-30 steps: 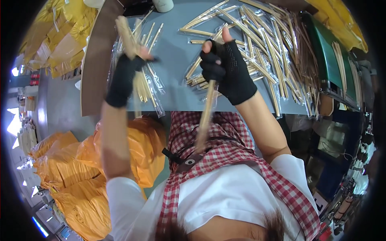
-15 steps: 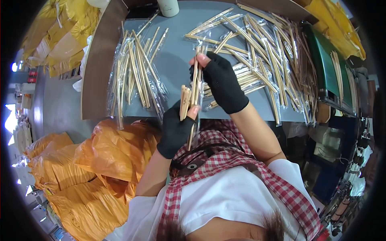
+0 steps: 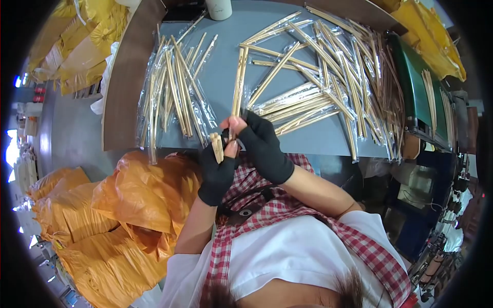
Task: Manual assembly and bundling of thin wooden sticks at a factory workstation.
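Observation:
Both hands wear black fingerless gloves and meet close to my body at the table's near edge. My right hand [image 3: 264, 146] pinches the lower part of a pair of wooden chopsticks [image 3: 239, 79], which point away over the table. Clear plastic film clings beside that pair. My left hand [image 3: 218, 172] is closed round a small bunch of wooden sticks [image 3: 217, 148], seen end-on, with its thumb beside the right fingers. Their lower parts are hidden in the glove. Rightward lies a big heap of chopsticks in clear sleeves [image 3: 328, 77]; leftward, a smaller pile of sleeved chopsticks [image 3: 177, 92].
A brown raised board [image 3: 123, 92] edges the grey table [image 3: 221, 66] on the left. A green conveyor belt [image 3: 417, 84] with loose sticks adjoins the right side. A pale cup [image 3: 220, 9] stands at the back. Orange sacks [image 3: 108, 220] fill the floor at left.
My right hand has come down toward my body and now grips the chopsticks near their lower end. The pair sticks out farther above the fingers. My left hand has shifted slightly left.

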The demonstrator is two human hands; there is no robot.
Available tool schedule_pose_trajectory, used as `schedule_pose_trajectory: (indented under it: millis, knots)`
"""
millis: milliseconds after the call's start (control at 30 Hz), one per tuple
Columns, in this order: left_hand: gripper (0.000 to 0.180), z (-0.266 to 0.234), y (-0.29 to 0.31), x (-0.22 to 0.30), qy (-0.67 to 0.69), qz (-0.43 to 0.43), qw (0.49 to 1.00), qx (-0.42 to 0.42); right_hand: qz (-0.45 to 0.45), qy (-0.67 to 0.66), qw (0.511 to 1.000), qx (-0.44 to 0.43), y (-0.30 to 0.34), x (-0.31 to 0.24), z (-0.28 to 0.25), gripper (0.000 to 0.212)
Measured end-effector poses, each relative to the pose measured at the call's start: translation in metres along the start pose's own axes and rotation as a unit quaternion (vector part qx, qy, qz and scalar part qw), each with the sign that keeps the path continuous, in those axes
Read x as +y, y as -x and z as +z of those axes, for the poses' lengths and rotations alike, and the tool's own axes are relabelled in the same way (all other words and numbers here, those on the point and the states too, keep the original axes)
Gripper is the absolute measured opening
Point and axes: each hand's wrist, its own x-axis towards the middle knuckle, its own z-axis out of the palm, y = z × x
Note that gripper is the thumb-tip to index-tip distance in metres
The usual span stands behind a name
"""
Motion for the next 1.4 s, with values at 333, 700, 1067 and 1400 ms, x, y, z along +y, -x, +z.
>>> schedule_pose_trajectory:
  millis: [333, 700, 1067, 1400]
  knots:
    - [0.012, -0.021, 0.006, 0.008, 0.007, -0.15, 0.977, -0.152, -0.05, 0.065, 0.996, -0.017, -0.075, -0.064, -0.072, 0.032]
    - [0.013, -0.11, -0.131, 0.006, -0.061, -0.118, 0.99, 0.044, -0.301, 0.497, 0.753, 0.308, -0.098, -0.083, -0.272, 0.018]
    - [0.021, -0.121, -0.208, -0.015, -0.252, -0.112, 0.961, 0.002, -0.239, 0.383, 0.845, 0.286, -0.083, -0.071, -0.226, 0.017]
    - [0.017, -0.019, -0.097, 0.027, 0.005, -0.194, 0.963, -0.188, -0.036, -0.093, 0.99, 0.095, -0.132, -0.032, -0.082, 0.02]
